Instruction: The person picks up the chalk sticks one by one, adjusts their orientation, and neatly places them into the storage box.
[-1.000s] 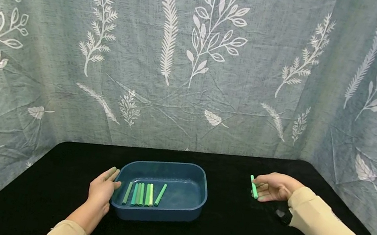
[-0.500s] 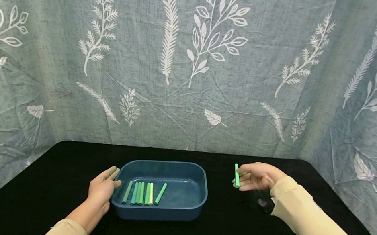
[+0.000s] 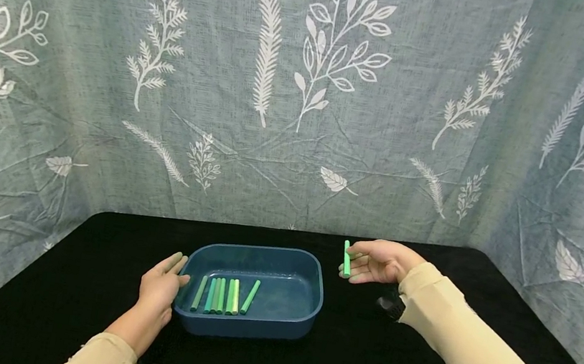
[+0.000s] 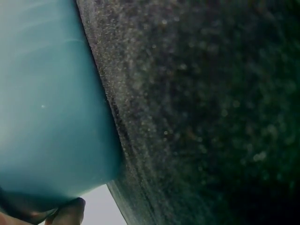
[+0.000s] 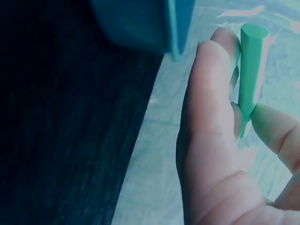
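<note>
My right hand (image 3: 378, 264) is raised to the right of a blue plastic tub (image 3: 247, 328), pinching a green chalk stick (image 3: 346, 262) between thumb and fingers. In the right wrist view the chalk stick (image 5: 251, 70) stands nearly upright, its flat end up. At the tub's left end, my left hand (image 3: 158, 288) holds the wall, thumb over the rim and fingers along the outside. Green dust marks its fingertips. Inside the tub, several chalk sticks (image 3: 221, 296) in greens and yellow-green lie side by side on the left; one slanted green stick (image 3: 250, 296) lies apart from them.
The tub stands on a black cloth-covered table (image 3: 345, 353). Behind and on both sides hangs a grey-green curtain (image 3: 268, 191) with white leaf prints. In the left wrist view, the tub's outer wall (image 4: 51, 117) meets the dark cloth.
My right hand has moved left and upward in the view with the chalk stick, closer to the tub. The left hand and the tub have stayed in place.
</note>
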The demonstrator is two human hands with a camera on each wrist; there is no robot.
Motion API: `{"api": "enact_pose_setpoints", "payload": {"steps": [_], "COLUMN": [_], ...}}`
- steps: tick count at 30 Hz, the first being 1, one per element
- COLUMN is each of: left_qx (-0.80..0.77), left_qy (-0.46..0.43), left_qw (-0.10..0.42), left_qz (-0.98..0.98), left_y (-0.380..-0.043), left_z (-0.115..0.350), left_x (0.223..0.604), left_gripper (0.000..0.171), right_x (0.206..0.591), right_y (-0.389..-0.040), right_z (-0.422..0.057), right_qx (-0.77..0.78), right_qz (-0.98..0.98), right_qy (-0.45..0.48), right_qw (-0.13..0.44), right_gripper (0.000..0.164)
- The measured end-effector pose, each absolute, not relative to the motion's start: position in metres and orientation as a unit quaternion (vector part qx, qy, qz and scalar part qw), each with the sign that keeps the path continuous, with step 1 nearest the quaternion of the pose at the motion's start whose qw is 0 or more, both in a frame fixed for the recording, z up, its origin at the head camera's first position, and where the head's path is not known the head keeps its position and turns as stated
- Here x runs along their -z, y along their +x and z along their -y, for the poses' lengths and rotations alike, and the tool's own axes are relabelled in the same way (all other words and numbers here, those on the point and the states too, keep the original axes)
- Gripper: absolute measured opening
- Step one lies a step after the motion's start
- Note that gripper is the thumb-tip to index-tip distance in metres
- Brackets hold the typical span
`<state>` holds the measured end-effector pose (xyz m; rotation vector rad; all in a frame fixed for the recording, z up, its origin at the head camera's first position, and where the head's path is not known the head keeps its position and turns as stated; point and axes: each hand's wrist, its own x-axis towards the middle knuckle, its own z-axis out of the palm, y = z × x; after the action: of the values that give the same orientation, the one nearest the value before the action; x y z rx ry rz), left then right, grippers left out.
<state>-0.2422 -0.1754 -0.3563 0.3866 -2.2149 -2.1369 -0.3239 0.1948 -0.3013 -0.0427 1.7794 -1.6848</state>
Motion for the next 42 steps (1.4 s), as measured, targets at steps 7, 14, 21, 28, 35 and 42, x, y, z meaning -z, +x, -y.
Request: {"api": "enact_pose_setpoints", "payload": {"steps": [7,14,21,28,35,42], "left_qx": [0.686,0.683,0.688,0.683,0.689,0.691], "left_qy": [0.128,0.121,0.119,0.12,0.125,0.123], "left_qw": [0.015,0.025,0.025,0.019,0.026,0.016], "left_qz": [0.716,0.72,0.715,0.72,0.713,0.712], "left_y": [-0.241,-0.242,-0.243,-0.24,-0.24,-0.238], "left_z": [0.176,0.175,0.176,0.177,0.178,0.177], "left_x": [0.355,0.356,0.355,0.356,0.358,0.357], "left_gripper": [0.06,0.06,0.06,0.06,0.06,0.059], "right_x": [0.293,0.282,0.286,0.301,0.319,0.338], "right_y": [-0.326,-0.33,-0.331,-0.331,-0.336,-0.342], "right_z": [-0.167,-0.139,-0.107,-0.074,-0.046,-0.037], "right_qx": [0.648,0.644,0.625,0.599,0.575,0.528], "right_qz": [-0.682,-0.691,-0.706,-0.713,-0.728,-0.756], "right_qy": [-0.003,0.001,0.005,0.011,0.029,0.06], "right_qw": [0.338,0.329,0.334,0.366,0.372,0.381], "right_gripper": [0.018,0.017,0.018,0.025,0.033,0.036]}}
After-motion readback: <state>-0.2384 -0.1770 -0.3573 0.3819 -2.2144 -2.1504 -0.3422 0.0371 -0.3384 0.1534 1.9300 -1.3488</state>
